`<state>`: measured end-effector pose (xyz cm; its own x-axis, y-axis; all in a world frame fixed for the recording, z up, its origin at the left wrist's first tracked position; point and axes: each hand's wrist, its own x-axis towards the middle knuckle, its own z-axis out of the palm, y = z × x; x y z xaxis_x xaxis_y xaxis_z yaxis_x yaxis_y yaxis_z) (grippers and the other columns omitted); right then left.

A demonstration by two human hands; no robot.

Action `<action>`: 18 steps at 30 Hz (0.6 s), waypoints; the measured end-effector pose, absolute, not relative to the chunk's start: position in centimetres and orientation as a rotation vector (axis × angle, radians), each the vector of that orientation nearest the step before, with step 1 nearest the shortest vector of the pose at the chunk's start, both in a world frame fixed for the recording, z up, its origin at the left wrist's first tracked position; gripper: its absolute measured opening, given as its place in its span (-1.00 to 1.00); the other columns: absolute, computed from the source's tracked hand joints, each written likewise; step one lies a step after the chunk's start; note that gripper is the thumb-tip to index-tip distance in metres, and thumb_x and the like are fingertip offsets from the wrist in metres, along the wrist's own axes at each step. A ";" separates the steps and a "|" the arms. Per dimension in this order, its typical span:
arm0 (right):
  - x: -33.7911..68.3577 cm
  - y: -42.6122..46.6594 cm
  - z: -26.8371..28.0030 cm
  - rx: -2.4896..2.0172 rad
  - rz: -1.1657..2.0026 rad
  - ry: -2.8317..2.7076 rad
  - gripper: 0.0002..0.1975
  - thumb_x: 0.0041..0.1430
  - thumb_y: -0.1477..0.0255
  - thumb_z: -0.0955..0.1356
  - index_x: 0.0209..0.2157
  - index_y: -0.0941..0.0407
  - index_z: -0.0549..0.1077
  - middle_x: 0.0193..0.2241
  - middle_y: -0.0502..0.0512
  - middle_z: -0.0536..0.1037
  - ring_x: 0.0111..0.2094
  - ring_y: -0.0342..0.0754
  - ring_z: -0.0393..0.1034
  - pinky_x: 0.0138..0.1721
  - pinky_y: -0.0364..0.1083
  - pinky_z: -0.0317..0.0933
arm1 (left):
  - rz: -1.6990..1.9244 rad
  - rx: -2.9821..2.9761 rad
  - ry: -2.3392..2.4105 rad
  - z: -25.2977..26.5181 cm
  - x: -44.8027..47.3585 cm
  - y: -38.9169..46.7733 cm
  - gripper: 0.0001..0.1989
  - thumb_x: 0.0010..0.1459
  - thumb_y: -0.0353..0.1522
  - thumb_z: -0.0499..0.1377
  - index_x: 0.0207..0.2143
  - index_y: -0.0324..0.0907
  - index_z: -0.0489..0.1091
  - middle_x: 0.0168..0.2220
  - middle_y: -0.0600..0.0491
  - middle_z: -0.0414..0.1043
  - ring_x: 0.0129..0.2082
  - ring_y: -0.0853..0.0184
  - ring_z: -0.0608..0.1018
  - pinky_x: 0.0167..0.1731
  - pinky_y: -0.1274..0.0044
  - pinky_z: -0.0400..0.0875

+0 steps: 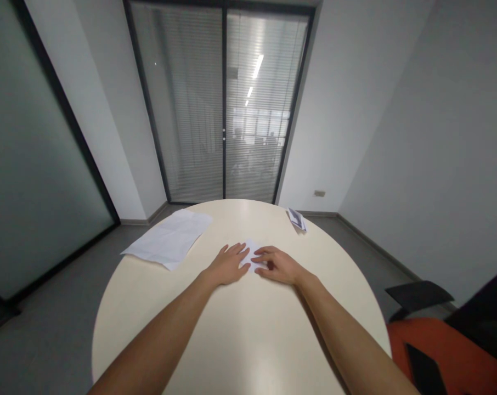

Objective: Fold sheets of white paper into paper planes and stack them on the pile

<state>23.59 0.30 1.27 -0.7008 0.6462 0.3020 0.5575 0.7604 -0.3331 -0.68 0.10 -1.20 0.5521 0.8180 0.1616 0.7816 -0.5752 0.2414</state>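
Note:
A small piece of white paper [252, 248] lies on the round table between my hands, partly hidden by the fingers. Palm down with its fingers spread, my left hand [229, 264] rests over the paper's left side. From the right, my right hand [279, 264] touches the paper with bent fingers that stand apart, the thumb nearest me. Whether the paper is folded, I cannot tell.
The cream table [240, 340] has a large creased white sheet [174, 236] at its far left, overhanging the edge. A small folded paper piece [297, 219] sits at the far right. An orange chair [446, 351] stands beside the table's right edge.

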 end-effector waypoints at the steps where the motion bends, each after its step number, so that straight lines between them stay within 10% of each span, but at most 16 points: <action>1: 23.7 0.3 1.2 -0.938 0.316 -2.554 -0.60 0.22 0.19 0.38 0.04 0.03 0.56 0.10 0.23 0.49 0.10 0.11 0.38 0.11 0.07 0.27 | 0.384 2.642 1.367 -1.1 -0.7 0.1 -0.44 0.36 -0.13 -0.07 0.33 -0.12 0.13 0.40 -0.11 0.02 0.39 0.10 0.09 0.30 0.11 -0.03; 18: 23.0 -0.1 1.7 -0.921 0.343 -2.506 -0.66 0.30 0.15 0.32 -0.04 0.00 0.59 -0.02 0.17 0.56 0.00 0.04 0.45 0.08 0.01 0.29 | 0.579 2.692 1.224 -1.2 -1.2 0.8 -0.56 0.36 -0.24 -0.01 0.19 -0.19 0.35 0.29 -0.11 0.26 0.30 0.15 0.30 0.26 0.27 0.18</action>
<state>22.97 -0.13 1.67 -0.6781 0.6609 0.3216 0.5501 0.7465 -0.3743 -1.21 0.80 -1.23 0.5977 0.7474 0.2901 0.6982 -0.6631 0.2700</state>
